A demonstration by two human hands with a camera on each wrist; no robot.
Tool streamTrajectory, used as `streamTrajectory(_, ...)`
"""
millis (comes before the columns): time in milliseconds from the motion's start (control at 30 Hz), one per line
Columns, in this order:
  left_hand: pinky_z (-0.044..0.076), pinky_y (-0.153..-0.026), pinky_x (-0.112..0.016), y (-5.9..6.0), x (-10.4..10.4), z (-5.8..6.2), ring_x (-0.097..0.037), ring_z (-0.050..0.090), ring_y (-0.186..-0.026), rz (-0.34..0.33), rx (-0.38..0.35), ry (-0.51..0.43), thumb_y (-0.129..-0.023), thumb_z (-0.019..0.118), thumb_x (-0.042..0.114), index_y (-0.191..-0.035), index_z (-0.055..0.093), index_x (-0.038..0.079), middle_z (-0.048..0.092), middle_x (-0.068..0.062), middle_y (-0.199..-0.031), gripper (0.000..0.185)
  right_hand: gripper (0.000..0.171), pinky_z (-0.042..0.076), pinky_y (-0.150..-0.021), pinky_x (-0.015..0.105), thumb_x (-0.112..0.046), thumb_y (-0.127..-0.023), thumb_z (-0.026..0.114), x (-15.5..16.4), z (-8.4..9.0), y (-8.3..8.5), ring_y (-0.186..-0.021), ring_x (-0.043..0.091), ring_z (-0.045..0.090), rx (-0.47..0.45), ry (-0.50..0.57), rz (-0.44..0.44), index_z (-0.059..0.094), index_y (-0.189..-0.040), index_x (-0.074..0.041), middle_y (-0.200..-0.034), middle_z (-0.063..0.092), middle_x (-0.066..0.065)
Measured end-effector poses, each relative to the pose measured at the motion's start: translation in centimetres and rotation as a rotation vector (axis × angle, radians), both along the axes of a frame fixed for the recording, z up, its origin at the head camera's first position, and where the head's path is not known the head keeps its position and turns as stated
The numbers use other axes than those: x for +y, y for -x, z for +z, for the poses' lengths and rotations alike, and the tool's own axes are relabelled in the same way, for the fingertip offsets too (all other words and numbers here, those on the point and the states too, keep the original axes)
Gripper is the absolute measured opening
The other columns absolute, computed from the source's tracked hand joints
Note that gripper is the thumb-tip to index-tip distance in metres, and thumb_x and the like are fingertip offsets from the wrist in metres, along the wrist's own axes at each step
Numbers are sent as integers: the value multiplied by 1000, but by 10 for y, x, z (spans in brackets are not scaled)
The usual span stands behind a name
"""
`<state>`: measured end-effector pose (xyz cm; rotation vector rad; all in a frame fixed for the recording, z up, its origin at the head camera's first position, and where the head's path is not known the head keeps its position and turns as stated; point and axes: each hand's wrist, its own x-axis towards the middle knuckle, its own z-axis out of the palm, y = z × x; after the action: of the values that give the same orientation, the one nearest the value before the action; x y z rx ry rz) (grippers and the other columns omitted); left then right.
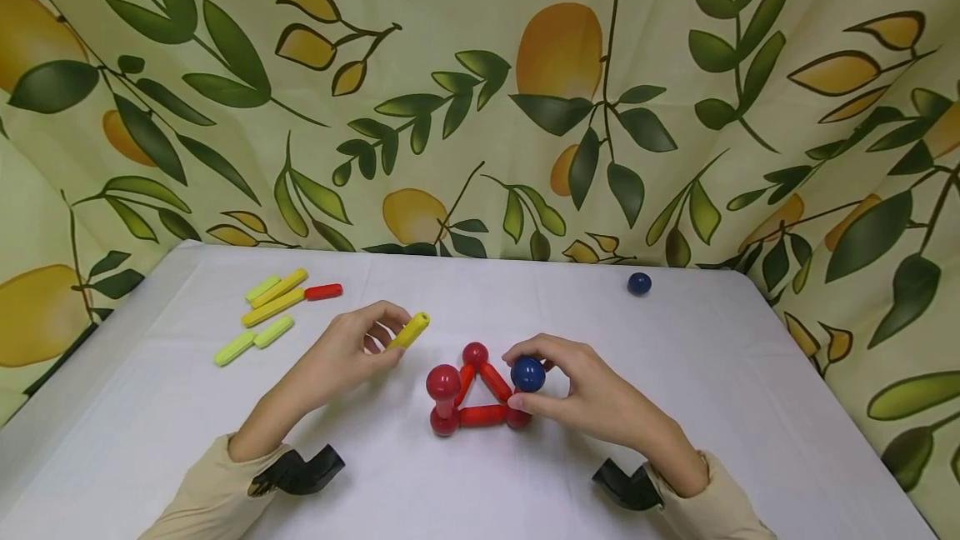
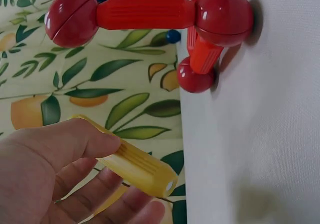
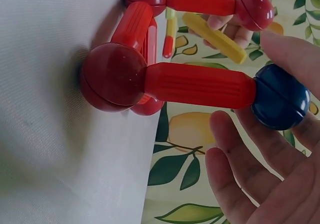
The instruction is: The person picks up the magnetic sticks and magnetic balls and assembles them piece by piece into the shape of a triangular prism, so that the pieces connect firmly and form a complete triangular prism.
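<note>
My left hand pinches a yellow magnetic rod between thumb and fingers, raised above the table and left of the triangular frame. Red rods joined by red balls form that triangle on the cloth. From its near left corner a red rod stands upright, topped by a red ball. On the near right corner another upright red rod carries a blue ball. My right hand holds this blue ball with the thumb on one side and fingers on the other.
A loose blue ball lies at the back right. Toward the back left are yellow rods, light green rods and a short red rod. A patterned curtain hangs behind the white-covered table.
</note>
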<state>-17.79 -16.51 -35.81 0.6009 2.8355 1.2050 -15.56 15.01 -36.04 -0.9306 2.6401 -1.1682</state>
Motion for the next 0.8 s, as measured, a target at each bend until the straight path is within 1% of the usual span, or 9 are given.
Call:
streamTrajectory(100,56,-81,-31,-2,2,-1,-14,64,-88,1,-16,-30,-85,73,2,-112,62,6,70,-7,-104,30,39,53,-91,34,-42,-87,74,0,0,0,-103,7,62,2,0,7,62,-121,-28,-117,69,-3)
streamTrajectory(233,57,-84,-31,-4,5,-2,-15,66,-88,-3,-23,-79,-85,72,2,-112,59,7,69,-8,-106,31,38,53,-92,36,-39,-87,75,-1,-1,0,-103,6,62,-2,1,11,62,-121,-28,-116,69,-4)
streamTrajectory(367,58,-85,-29,-6,7,-1,-16,68,-90,-15,-25,-130,-86,71,2,-121,56,6,67,-9,-109,38,39,53,-92,36,-39,-87,75,0,0,0,-102,6,62,3,-2,15,62,-122,-28,-116,69,-3)
streamTrajectory(467,58,-86,-30,-9,9,2,-18,68,-93,-17,-25,-168,-87,70,2,-126,56,5,66,-10,-110,41,39,53,-92,36,-39,-87,75,0,0,0,-102,6,63,5,-1,14,62,-122,-28,-116,69,-3)
streamTrajectory(567,58,-87,-30,-13,10,5,-18,69,-95,-19,-12,-213,-88,71,3,-123,58,6,67,-10,-110,37,38,53,-92,37,-38,-87,76,0,0,0,-103,7,63,2,-3,12,62,-121,-28,-116,69,-3)
streamTrajectory(667,57,-86,-26,-18,13,10,-16,70,-95,-15,10,-250,-89,72,6,-120,59,8,69,-6,-108,34,38,54,-93,38,-38,-87,76,-1,-1,0,-105,8,63,-7,-8,8,63,-121,-27,-117,69,-3)
streamTrajectory(800,55,-85,-20,-24,17,16,-12,70,-94,12,37,-287,-87,75,8,-117,59,11,73,-1,-107,34,37,54,-93,41,-35,-87,76,-2,0,0,-105,9,63,-18,-6,8,63,-121,-26,-117,69,-2)
